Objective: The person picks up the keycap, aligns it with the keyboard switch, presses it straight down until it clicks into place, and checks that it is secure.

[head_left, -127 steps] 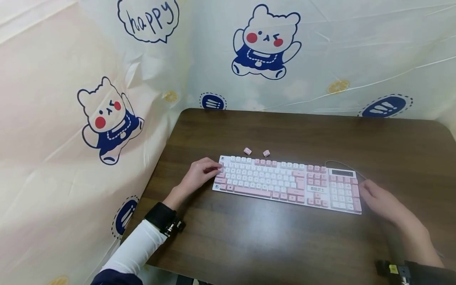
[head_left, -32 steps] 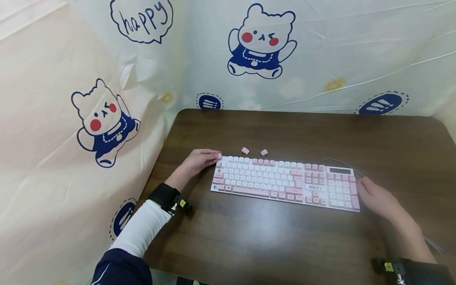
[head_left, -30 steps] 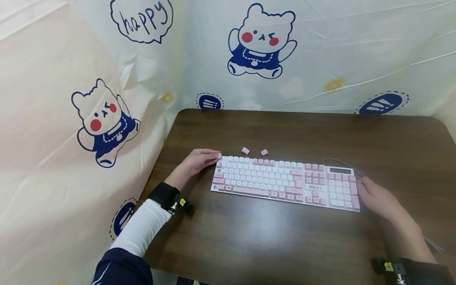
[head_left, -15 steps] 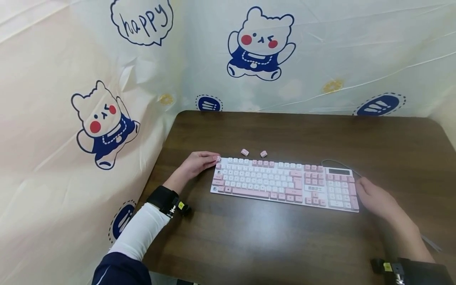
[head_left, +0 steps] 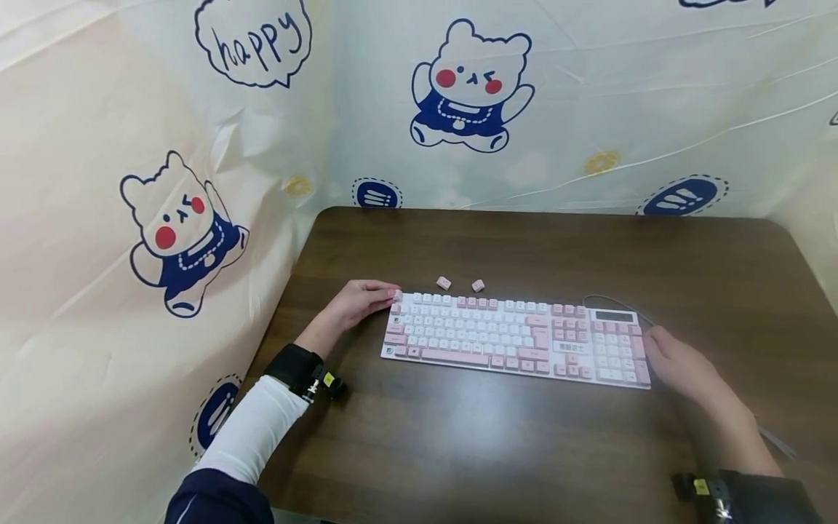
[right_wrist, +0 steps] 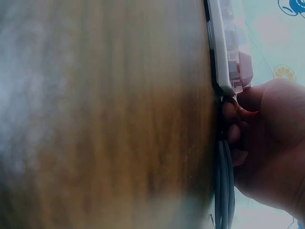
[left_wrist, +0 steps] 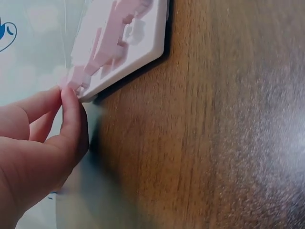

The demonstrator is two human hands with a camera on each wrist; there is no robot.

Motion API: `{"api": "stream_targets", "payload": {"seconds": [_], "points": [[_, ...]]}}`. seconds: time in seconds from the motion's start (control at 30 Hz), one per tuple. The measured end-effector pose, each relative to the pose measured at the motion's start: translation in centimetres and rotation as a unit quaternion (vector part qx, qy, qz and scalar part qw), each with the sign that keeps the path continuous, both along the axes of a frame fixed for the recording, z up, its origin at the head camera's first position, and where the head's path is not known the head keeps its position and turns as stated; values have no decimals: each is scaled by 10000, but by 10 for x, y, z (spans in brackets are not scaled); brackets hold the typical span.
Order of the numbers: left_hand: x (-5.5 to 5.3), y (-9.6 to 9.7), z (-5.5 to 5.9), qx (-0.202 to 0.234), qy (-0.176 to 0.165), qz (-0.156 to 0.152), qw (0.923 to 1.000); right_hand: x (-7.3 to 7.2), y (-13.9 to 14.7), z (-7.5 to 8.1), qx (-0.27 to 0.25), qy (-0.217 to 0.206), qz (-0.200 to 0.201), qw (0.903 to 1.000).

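A white and pink keyboard [head_left: 484, 331] lies on the brown table. My left hand [head_left: 353, 304] is at its far left corner, where thumb and index finger pinch a small pink keycap [left_wrist: 76, 78] at the corner key position. Bare key sockets show at the keyboard's left edge, below the hand and at the near left corner. My right hand [head_left: 681, 364] holds the keyboard's right end, thumb against the edge and fingers curled low beside it; their tips are partly hidden. Two loose pink keycaps, one keycap [head_left: 444, 283] and another keycap [head_left: 478, 286], lie behind the keyboard.
A grey cable [right_wrist: 224, 186] runs down beside the right hand, and a thin stretch of it loops behind the keyboard's right end. The wooden table [head_left: 458, 451] meets a printed curtain [head_left: 563, 87] at the back and left.
Since the oldest frame, my left hand has moved from the keyboard's left edge up to its far left corner, where a pink keycap now covers the bare socket. The right hand stays put.
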State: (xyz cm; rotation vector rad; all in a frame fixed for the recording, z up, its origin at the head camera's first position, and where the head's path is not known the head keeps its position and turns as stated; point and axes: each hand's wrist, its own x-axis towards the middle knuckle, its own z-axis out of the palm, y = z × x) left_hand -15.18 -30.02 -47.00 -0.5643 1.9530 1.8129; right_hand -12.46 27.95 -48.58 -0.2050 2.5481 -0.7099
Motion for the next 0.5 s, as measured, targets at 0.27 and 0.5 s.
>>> {"api": "stream_targets", "payload": {"seconds": [0.27,0.5], "points": [[-1,5,7,-818,343,-458,9950,-2,0,-2,103,-78,-49,9999],[-1,5,8,-895,215,-541,9943,-3,1,-2,152,-103,-46,9998]]}}
